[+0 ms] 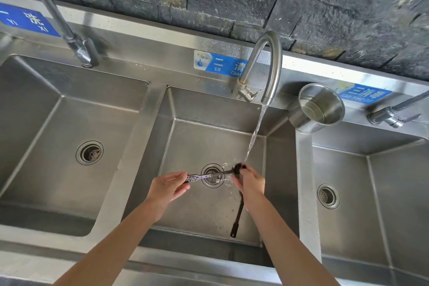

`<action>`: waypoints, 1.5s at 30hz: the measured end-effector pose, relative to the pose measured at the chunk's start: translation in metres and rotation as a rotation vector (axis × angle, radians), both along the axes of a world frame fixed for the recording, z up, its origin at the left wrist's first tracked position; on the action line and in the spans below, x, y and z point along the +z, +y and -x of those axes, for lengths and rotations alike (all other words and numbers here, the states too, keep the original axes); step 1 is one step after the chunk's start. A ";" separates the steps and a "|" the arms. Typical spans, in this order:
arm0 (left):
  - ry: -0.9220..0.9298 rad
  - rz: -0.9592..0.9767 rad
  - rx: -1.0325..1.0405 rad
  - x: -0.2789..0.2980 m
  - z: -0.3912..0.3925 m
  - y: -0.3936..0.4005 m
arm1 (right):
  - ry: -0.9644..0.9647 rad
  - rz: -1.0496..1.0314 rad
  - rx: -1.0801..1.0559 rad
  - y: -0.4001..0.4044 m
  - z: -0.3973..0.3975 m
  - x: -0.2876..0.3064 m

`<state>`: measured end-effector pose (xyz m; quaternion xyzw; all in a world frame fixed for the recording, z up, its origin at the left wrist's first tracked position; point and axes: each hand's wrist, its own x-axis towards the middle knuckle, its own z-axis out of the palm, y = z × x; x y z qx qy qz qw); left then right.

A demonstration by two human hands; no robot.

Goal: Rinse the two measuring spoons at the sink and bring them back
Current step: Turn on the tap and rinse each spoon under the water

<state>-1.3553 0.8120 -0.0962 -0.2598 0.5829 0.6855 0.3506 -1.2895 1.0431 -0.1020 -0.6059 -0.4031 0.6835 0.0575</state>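
Dark slim metal measuring spoon [210, 174]: held level over the middle basin's drain, long axis left to right, handle pinched by the left hand [170, 187], bowl under the water stream [255, 132]. Second dark measuring spoon [238, 215]: gripped by the right hand [250, 182], handle pointing down. Brushed stainless steel sink [304, 169], curved steel tap [267, 62].
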 end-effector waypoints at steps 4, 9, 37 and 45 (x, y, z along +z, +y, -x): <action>-0.128 -0.163 0.103 -0.009 -0.001 0.002 | 0.210 0.277 -0.185 0.000 -0.003 0.003; -0.140 -0.181 0.131 -0.018 -0.005 -0.003 | 0.270 0.302 -0.164 0.004 -0.003 0.004; -0.034 -0.311 -0.075 -0.022 0.000 0.098 | 0.475 0.031 -0.104 0.094 -0.042 0.045; 0.070 -0.194 -0.235 -0.020 -0.022 0.131 | 0.476 -0.071 -0.034 0.127 -0.068 0.040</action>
